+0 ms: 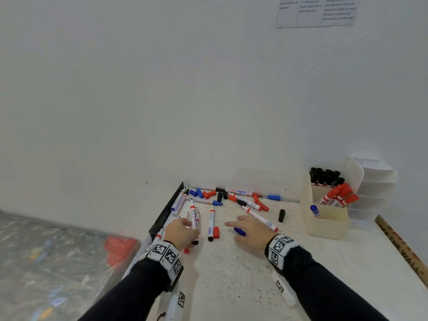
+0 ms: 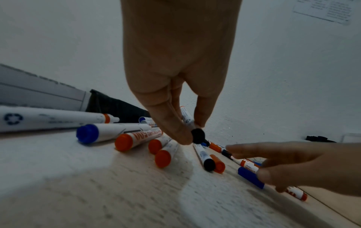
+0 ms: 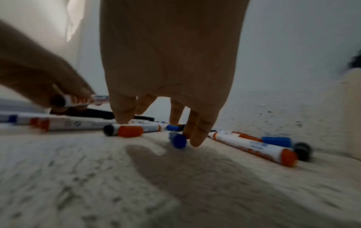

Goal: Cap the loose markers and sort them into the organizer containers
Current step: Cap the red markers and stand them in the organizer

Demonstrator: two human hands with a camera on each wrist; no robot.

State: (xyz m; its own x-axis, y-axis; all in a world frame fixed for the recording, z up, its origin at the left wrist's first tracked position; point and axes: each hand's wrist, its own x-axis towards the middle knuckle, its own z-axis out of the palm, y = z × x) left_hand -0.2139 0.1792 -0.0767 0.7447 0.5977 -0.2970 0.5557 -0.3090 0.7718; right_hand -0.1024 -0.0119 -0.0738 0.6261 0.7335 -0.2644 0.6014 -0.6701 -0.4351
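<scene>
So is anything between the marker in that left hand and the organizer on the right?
Yes. The right hand sits directly between the left hand with its marker and the organizer; a loose red-ended marker and black cap also lie there.

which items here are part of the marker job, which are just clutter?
Job:
left hand, gripping a black-ended marker
right hand, touching a blue cap
loose markers
black cap
organizer container

Lying about:
wall notice
printed strip
blurred red object off the table
</scene>
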